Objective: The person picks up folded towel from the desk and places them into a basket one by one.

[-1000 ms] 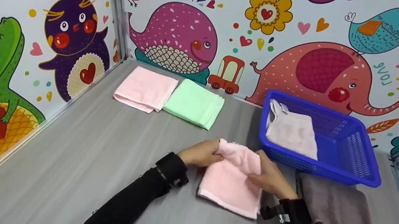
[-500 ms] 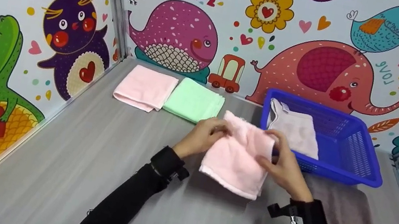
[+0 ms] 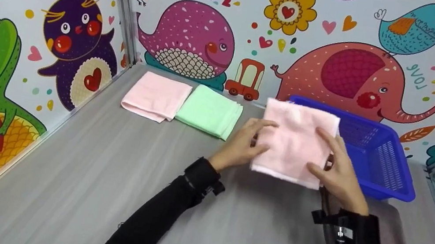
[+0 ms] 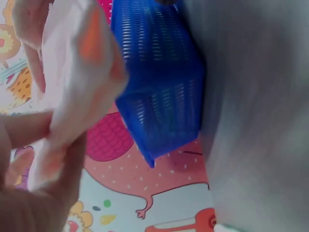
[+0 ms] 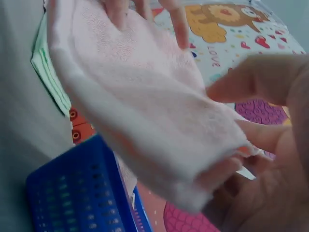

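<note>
A folded pink towel point(image 3: 291, 146) hangs in the air between both hands, its broad face turned toward me. My left hand point(image 3: 243, 142) pinches its left edge, thumb in front and other fingers partly behind. At the opposite edge my right hand point(image 3: 340, 175) grips it the same way. In the left wrist view the pink towel point(image 4: 72, 87) shows edge-on, thick with folded layers. From the right wrist, the layers of the towel point(image 5: 145, 96) part a little at the near end. Behind it, the blue plastic basket point(image 3: 375, 167) is partly covered, and the pale towel inside is hidden in the head view.
Toward the back left lie a folded pink towel point(image 3: 157, 95) and a folded mint-green towel point(image 3: 210, 112), side by side. A folded brown towel point(image 3: 391, 242) lies in front of the basket, partly behind the right wrist. Cartoon-printed walls point(image 3: 262, 22) border the grey table point(image 3: 101, 173).
Both hands have raised the pink towel off the table and carried it up and right. It now stands flatter toward the camera, overlapping the basket.
</note>
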Available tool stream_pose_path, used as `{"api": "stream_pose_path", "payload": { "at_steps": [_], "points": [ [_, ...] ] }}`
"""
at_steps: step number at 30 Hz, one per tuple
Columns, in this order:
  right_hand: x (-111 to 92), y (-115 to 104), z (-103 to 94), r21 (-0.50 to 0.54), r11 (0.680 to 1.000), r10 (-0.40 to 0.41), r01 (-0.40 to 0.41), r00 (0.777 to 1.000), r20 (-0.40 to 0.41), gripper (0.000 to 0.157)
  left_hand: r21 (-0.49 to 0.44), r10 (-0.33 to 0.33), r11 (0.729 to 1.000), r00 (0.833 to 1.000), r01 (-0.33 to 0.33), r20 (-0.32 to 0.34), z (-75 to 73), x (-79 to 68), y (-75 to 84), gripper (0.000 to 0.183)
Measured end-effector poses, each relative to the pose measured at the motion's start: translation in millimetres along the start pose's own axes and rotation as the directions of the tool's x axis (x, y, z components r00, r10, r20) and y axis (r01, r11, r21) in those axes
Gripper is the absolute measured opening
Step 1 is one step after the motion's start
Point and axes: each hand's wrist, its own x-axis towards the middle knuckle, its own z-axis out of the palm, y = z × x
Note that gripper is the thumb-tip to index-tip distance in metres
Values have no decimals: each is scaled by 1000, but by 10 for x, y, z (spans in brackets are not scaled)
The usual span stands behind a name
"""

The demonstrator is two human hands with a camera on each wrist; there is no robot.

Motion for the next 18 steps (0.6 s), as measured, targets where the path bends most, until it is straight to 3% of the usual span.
{"api": "stream_pose_path", "payload": {
  "at_steps": [2, 5, 9, 11, 13, 15, 18],
  "points": [
    [14, 59, -41, -48, 999, -22, 21, 1000, -10, 86, -17, 0, 1000, 999, -1, -52, 70, 76, -1, 30],
    [65, 149, -45, -101, 993, -73, 58, 987, -146, 75, -35, 31, 999, 996, -34, -79, 169, 221, 0, 21],
    [127, 303, -42, -211, 975, -149, 71, 912, -381, 47, -31, 103, 994, 995, -104, -17, 326, 436, 4, 44],
    [141, 401, -48, -250, 966, -178, 67, 872, -455, 43, -13, 124, 992, 992, -123, 29, 414, 528, -2, 55],
    [149, 500, -53, -261, 963, -191, 67, 853, -485, 45, 17, 121, 992, 991, -123, 60, 505, 596, -12, 60],
    [150, 587, -58, -252, 966, -176, 55, 856, -486, 51, 55, 101, 993, 993, -105, 68, 597, 645, -21, 63],
    [141, 692, -70, -243, 970, -111, 0, 890, -443, 58, 123, 60, 990, 996, -67, 63, 732, 685, -22, 63]
  ]
}}
